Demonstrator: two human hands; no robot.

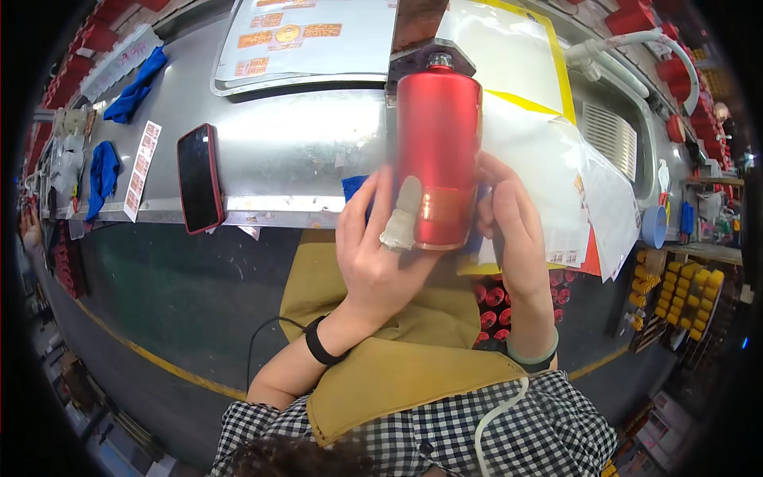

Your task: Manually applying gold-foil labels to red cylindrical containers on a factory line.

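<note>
A glossy red bottle (439, 135) with a short neck stands out in front of me, its neck at the far end. An orange-gold patterned decal (442, 208) is on its lower part. My left hand (380, 246) is closed around the bottle's left side and near end; a whitish wrap covers its thumb, which lies along the bottle. My right hand (513, 222) has its fingers bent against the bottle's right side; some fingertips are hidden behind it. Bits of blue cloth (355, 188) show behind the bottle and my hands.
On the metal bench (294, 127) lie a phone (199, 179), a decal strip (143, 171), blue cloths (137, 87) and a tray with decal sheets (310, 40). White sheets (548, 167) cover the right side. Several red pieces (494, 297) are below the bench; a rack of yellow pieces (687, 294) stands right.
</note>
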